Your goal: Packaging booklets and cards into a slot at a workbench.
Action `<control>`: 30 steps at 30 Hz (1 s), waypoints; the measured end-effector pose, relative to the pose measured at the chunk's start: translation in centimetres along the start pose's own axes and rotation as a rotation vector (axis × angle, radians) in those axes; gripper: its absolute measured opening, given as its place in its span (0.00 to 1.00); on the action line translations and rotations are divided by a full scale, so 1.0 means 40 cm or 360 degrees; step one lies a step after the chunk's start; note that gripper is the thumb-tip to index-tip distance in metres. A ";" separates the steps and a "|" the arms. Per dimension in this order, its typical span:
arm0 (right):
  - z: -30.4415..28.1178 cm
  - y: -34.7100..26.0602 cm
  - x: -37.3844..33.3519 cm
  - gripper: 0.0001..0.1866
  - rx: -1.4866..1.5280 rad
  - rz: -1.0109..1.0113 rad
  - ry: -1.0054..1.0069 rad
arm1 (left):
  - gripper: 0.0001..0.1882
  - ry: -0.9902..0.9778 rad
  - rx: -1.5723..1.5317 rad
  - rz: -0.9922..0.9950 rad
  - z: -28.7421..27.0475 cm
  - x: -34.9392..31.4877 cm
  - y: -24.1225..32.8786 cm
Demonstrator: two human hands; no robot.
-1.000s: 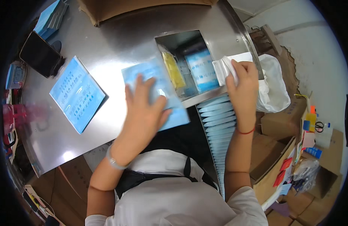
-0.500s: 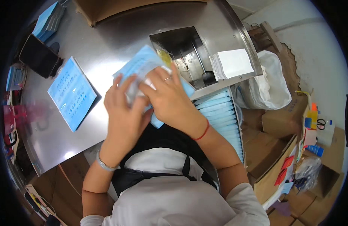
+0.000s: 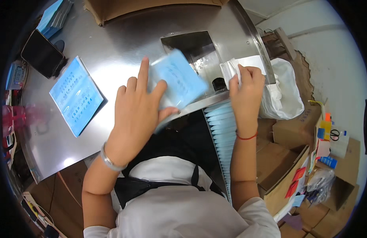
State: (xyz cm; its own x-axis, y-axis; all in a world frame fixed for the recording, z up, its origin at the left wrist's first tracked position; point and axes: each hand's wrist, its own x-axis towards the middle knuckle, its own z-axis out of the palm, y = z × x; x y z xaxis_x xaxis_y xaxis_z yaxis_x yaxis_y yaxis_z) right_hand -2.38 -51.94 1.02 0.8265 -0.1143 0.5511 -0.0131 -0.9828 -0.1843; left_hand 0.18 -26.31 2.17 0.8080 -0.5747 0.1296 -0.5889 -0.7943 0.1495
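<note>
A flat light-blue packet (image 3: 180,79), smeared by motion, is in my left hand (image 3: 136,101) above the table's front edge. My thumb and index finger lie over its near left side while the other fingers stretch away from it. To the right, my right hand (image 3: 249,89) has its fingertips closed on a folded white sheet (image 3: 234,71) at the left end of a stack of white folded sheets (image 3: 255,62). Further left lies a blue printed packet (image 3: 77,97), flat on the metal table (image 3: 120,43).
A dark recess (image 3: 203,51) is set into the tabletop. Below the edge stands a row of light-blue packets (image 3: 223,137). A white lined bin (image 3: 288,89) is at the right. A phone on a stand (image 3: 41,53) and stacked blue packets (image 3: 52,20) are at far left.
My hands have come apart. The right one has moved right to the white stack, and the left keeps the blue packet, which now shows its printed face.
</note>
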 end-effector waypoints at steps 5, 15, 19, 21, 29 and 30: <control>-0.045 -0.004 0.004 0.21 0.0094 -0.0159 0.0042 | 0.25 -0.0073 -0.0510 0.0162 0.016 -0.051 -0.020; 0.123 -0.155 0.026 0.08 0.0347 -0.0444 -0.0697 | 0.36 0.0026 -0.1002 0.0279 0.012 0.005 0.057; 0.150 -0.108 0.066 0.09 0.0070 -0.0259 -0.0754 | 0.27 -0.0037 -0.0898 0.0226 -0.017 -0.048 -0.004; 0.101 -0.104 0.035 0.09 0.0432 -0.0096 -0.0154 | 0.27 0.0413 -0.0918 -0.0588 0.018 -0.118 -0.118; 0.062 -0.022 0.002 0.12 -0.0205 0.0131 0.0179 | 0.16 0.0135 0.0238 -0.0935 -0.008 -0.197 -0.322; 0.065 -0.016 -0.002 0.12 -0.0214 0.0115 0.0177 | 0.16 0.0134 0.0237 -0.0928 -0.009 -0.177 -0.303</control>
State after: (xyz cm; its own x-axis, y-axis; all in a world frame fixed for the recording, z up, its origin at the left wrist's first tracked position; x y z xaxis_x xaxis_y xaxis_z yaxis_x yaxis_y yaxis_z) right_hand -0.96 -50.93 -1.02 0.7533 -0.1935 0.6286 -0.1515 -0.9811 -0.1205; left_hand 1.58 -12.54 -0.22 0.9890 -0.0236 0.1458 -0.0358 -0.9960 0.0816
